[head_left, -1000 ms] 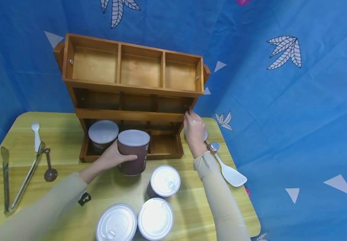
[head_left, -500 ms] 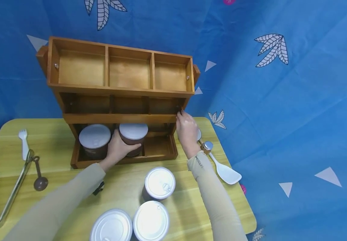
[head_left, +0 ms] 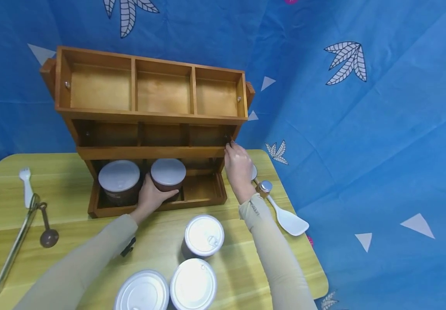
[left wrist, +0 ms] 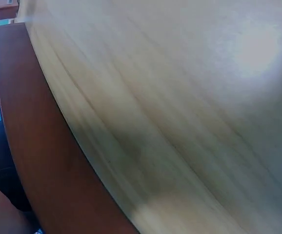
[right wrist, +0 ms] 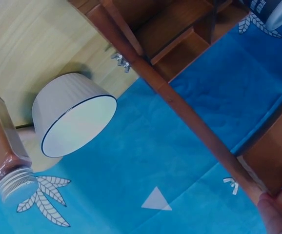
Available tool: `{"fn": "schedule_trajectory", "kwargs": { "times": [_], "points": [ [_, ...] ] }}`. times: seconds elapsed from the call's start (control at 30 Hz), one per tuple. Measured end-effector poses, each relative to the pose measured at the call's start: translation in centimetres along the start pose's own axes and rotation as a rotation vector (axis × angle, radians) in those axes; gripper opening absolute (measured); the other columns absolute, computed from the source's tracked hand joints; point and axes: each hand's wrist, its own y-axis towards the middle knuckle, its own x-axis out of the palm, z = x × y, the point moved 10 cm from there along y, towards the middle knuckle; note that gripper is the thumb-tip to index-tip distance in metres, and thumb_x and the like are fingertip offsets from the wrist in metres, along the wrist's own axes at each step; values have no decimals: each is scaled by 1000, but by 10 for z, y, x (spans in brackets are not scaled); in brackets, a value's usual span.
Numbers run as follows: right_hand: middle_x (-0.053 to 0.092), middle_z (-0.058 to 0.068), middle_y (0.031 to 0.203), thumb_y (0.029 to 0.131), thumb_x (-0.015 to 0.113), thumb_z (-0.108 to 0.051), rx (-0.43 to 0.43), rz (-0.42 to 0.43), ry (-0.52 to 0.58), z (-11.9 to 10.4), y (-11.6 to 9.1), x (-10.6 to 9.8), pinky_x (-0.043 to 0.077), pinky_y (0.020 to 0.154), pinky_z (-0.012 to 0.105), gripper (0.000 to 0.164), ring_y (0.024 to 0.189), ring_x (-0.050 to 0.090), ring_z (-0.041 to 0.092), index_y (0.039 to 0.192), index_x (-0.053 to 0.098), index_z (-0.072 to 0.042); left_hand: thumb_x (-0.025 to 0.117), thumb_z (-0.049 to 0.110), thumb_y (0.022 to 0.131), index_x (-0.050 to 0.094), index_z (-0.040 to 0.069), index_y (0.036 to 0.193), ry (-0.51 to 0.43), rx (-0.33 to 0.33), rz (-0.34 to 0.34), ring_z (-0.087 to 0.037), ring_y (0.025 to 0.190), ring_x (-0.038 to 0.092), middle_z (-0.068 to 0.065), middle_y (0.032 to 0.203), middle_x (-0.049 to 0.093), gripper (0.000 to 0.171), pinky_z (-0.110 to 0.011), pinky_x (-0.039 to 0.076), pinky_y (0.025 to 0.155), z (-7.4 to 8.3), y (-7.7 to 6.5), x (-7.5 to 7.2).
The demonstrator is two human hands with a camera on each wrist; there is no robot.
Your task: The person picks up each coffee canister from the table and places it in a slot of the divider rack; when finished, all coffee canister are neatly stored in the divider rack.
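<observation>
A brown wooden rack with three tiers of compartments stands at the back of the table. In its bottom tier, my left hand grips a dark brown can with a whitish lid, thumb at the front right side. The can sits upright in the middle compartment, beside a similar can on the left. My right hand pinches the right end of the middle tier; in the right wrist view its fingertips meet the wooden side bar. In the left wrist view, the rack's board covers much of the left side.
Three lidded cans stand near the front: one can behind, two closer, including another can. Metal tongs, a white fork and a brown spoon lie left. Right are a white spatula, a jar and a white bowl.
My left hand has moved the brown can back from in front of the rack into the bottom tier's middle compartment. The right hand has kept its hold on the rack.
</observation>
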Motion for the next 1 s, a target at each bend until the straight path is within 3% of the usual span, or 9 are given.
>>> {"fn": "schedule_trajectory", "kwargs": {
  "times": [0.2,0.37,0.47,0.6,0.67,0.77,0.87,1.0],
  "points": [
    [75,12,112,92,66,-9,13,-22,3,-1,0,3,58,92,35,18,103,71,26,105,76,-3,81,37,79,16,-1,154,23,-1,-80,-46,141,35,-29,154,33,107,-59,34,114,-1,-16,-8],
    [74,13,112,93,65,-9,4,-31,20,-3,-1,5,57,92,36,19,104,71,27,107,75,-2,78,41,81,13,-8,153,79,27,-197,-51,141,31,-35,155,26,109,-62,32,114,5,-58,-19],
    [74,14,112,93,64,-9,-1,-30,24,-3,-1,6,58,91,37,19,103,71,28,107,75,-2,80,45,79,18,-8,152,92,79,-284,-51,137,38,-34,152,33,109,-60,38,111,6,-87,-17],
    [75,12,112,92,66,-9,11,-13,15,-2,-1,5,58,90,36,18,102,71,27,106,76,-3,83,36,78,26,-5,151,12,230,-484,-50,133,45,-30,149,42,101,-59,38,110,14,-113,6],
    [75,12,111,92,66,-9,15,-7,7,0,-1,2,58,90,36,18,102,71,27,106,76,-3,83,29,78,26,-6,151,-56,295,-617,-49,135,43,-30,150,40,99,-60,35,112,21,-122,25],
    [75,13,110,92,66,-9,4,-7,9,0,0,1,58,90,36,18,101,72,27,105,76,-2,85,29,75,24,-5,151,-103,360,-765,-47,140,39,-28,153,36,103,-60,31,115,28,-131,51],
    [75,13,109,92,67,-9,-10,-8,15,-2,0,0,58,90,36,18,101,72,27,105,76,-2,87,36,71,22,1,153,-138,393,-852,-40,145,34,-20,157,34,110,-57,27,118,33,-137,72],
    [75,13,109,92,67,-10,-6,-9,12,-2,0,0,58,91,35,17,101,72,27,104,76,-2,91,37,65,25,13,154,-220,432,-886,-32,147,33,-8,156,39,113,-55,24,121,43,-138,89]
  ]
}}
